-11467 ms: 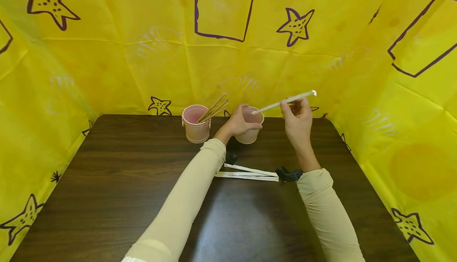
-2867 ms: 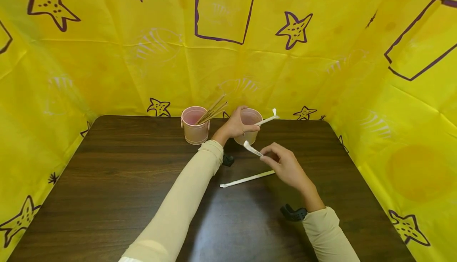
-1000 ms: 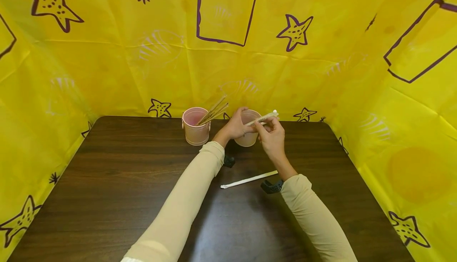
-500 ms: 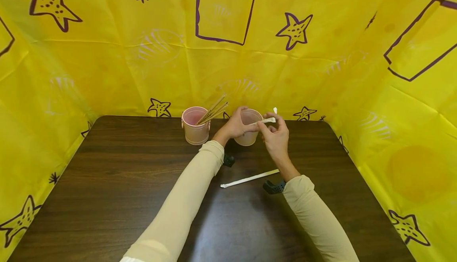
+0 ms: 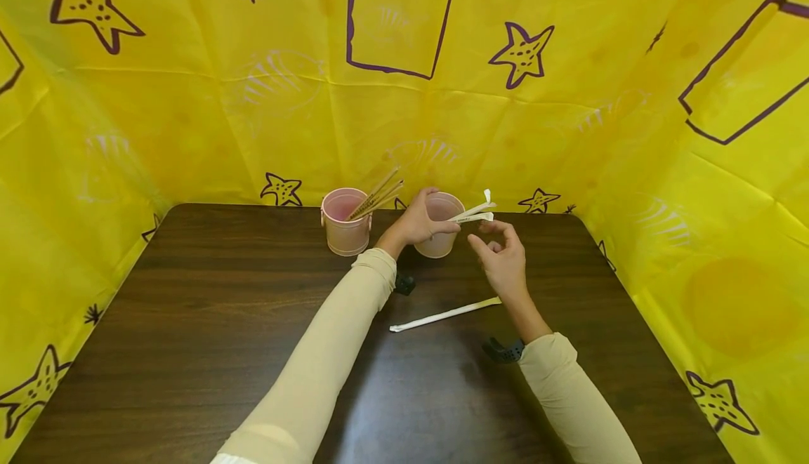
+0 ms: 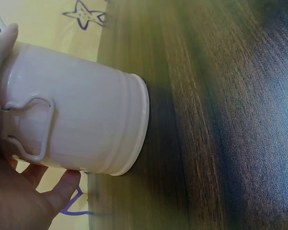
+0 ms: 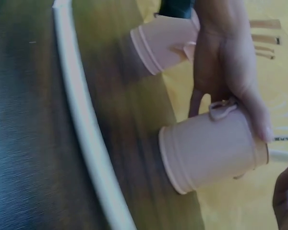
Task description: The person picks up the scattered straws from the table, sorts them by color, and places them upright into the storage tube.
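My left hand (image 5: 417,222) grips the right-hand pink bucket (image 5: 436,245) from its left side, thumb across the front near the rim. In the left wrist view, fingers lie around the bucket's side beside its wire handle (image 6: 50,129). Two white paper-wrapped straws (image 5: 477,217) lean out of this bucket to the right, their crimped ends past the rim. Just right of those ends is my right hand (image 5: 504,257), thumb and fingers apart with nothing between them. One more wrapped straw (image 5: 442,315) lies on the table in front of the bucket.
A second pink bucket (image 5: 347,238) stands to the left, with several thin wooden sticks (image 5: 379,199) leaning out of it. Both buckets are near the back edge of the dark wooden table (image 5: 221,295). Yellow patterned cloth (image 5: 284,120) hangs behind and at both sides.
My right hand brought a wrapped straw from the table into the bucket, let go of it and drew back right and toward me. The left hand has stayed on the bucket.
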`<state>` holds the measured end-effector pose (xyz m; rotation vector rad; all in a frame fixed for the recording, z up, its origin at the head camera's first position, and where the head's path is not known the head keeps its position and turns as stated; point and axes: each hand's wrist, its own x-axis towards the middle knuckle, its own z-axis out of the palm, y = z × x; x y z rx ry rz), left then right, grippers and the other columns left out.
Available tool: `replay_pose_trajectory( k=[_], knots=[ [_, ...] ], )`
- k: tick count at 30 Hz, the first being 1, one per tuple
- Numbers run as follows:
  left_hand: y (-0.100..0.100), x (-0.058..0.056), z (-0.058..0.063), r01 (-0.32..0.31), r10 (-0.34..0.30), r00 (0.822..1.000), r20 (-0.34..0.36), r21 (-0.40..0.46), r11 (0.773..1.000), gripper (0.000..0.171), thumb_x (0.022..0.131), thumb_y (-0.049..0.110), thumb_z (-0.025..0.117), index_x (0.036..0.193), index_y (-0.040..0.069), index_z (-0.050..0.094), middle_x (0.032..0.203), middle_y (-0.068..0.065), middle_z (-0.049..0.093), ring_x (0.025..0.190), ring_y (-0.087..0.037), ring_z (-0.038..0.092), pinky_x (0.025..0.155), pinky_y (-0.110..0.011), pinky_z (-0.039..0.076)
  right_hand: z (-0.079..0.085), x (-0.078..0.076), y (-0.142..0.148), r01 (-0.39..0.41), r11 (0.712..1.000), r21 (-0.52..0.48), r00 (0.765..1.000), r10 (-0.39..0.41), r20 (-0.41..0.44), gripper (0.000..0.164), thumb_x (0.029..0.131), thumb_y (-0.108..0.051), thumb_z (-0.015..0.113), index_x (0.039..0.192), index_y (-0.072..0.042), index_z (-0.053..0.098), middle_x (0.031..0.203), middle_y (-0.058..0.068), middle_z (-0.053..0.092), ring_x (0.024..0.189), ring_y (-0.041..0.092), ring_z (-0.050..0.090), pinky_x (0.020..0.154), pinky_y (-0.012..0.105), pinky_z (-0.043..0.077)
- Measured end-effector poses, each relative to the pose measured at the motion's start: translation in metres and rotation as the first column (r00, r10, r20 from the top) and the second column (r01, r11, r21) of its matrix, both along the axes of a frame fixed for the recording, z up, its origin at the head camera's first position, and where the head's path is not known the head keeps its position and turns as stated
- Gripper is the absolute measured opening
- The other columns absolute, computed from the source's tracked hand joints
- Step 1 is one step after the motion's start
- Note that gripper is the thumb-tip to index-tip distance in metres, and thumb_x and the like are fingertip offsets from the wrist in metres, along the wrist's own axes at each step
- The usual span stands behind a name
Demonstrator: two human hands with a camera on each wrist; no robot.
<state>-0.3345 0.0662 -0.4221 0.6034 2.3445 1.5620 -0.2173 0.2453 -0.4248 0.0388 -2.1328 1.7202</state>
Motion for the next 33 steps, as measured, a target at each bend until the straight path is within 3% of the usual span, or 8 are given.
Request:
replay_pose_trajectory(
  k=[3,7,11,15,19,23,28,33],
  knots=[
    [0.0,0.001,0.001,0.005,-0.005,1.0,0.008,0.002,1.0,0.103,0.085,0.039,0.083,0.16,0.012,0.017,0.159,-0.018,0.03,0.144,-0.037,0.039,0.112,-0.053,0.045,-0.002,0.01,-0.001,-0.042,0.982,0.185,0.998,0.031,0.061,0.034,0.091,-0.013,0.077,0.119,0.002,0.064,0.11,0.016,0.059,0.059,0.006,0.048,0.052,0.017,0.04],
    [-0.002,0.001,0.003,0.004,-0.004,1.0,0.008,-0.012,1.0,0.104,0.085,0.041,0.083,0.16,0.013,0.017,0.16,-0.017,0.029,0.146,-0.038,0.038,0.116,-0.054,0.041,-0.004,0.025,-0.005,-0.194,0.887,0.418,0.975,0.126,0.185,0.025,0.09,-0.018,0.079,0.11,-0.006,0.071,0.104,0.012,0.062,0.068,0.013,0.053,0.058,0.021,0.044],
    [-0.003,0.002,0.004,0.002,-0.001,1.0,0.005,-0.017,1.0,0.103,0.085,0.042,0.082,0.16,0.014,0.017,0.161,-0.017,0.028,0.147,-0.037,0.036,0.118,-0.055,0.038,-0.008,0.036,-0.012,-0.395,0.779,0.486,0.91,0.261,0.321,0.019,0.091,-0.02,0.078,0.106,-0.012,0.072,0.096,0.006,0.069,0.069,0.013,0.058,0.059,0.024,0.049],
    [-0.003,0.003,0.004,0.013,-0.013,1.0,0.018,-0.005,1.0,0.101,0.086,0.04,0.082,0.159,0.014,0.018,0.161,-0.017,0.027,0.139,-0.038,0.046,0.104,-0.049,0.052,-0.015,0.043,-0.021,-0.518,0.672,0.528,0.852,0.353,0.387,0.018,0.089,-0.019,0.079,0.104,-0.011,0.073,0.093,0.002,0.072,0.071,0.008,0.06,0.063,0.022,0.05],
    [-0.002,0.004,0.004,0.018,-0.018,0.999,0.028,0.006,1.0,0.1,0.087,0.038,0.082,0.159,0.013,0.017,0.16,-0.018,0.027,0.126,-0.037,0.055,0.081,-0.039,0.061,-0.023,0.047,-0.029,-0.552,0.584,0.595,0.833,0.411,0.37,0.018,0.087,-0.017,0.081,0.102,-0.01,0.074,0.098,0.001,0.073,0.083,0.011,0.065,0.073,0.022,0.052],
    [-0.002,0.005,0.004,0.015,-0.015,0.999,0.029,0.008,1.0,0.099,0.087,0.038,0.082,0.159,0.013,0.018,0.161,-0.018,0.026,0.125,-0.036,0.056,0.078,-0.039,0.061,-0.03,0.05,-0.033,-0.544,0.555,0.629,0.836,0.424,0.349,0.018,0.086,-0.017,0.082,0.101,-0.011,0.074,0.099,0.001,0.072,0.092,0.016,0.068,0.08,0.024,0.054],
    [-0.003,0.006,0.005,0.003,-0.003,1.0,0.011,-0.01,1.0,0.099,0.087,0.038,0.082,0.159,0.013,0.018,0.162,-0.017,0.026,0.142,-0.038,0.042,0.111,-0.053,0.046,-0.032,0.053,-0.035,-0.561,0.54,0.627,0.825,0.421,0.376,0.017,0.086,-0.016,0.083,0.1,-0.011,0.075,0.098,0.001,0.071,0.089,0.015,0.066,0.077,0.023,0.053],
    [-0.003,0.006,0.004,-0.003,0.003,1.0,0.004,-0.008,1.0,0.099,0.086,0.038,0.082,0.159,0.013,0.019,0.161,-0.017,0.028,0.147,-0.037,0.037,0.118,-0.054,0.039,-0.038,0.055,-0.036,-0.569,0.526,0.633,0.82,0.42,0.388,0.013,0.086,-0.012,0.082,0.097,-0.011,0.075,0.095,-0.001,0.07,0.088,0.011,0.065,0.077,0.021,0.052]
  ],
)
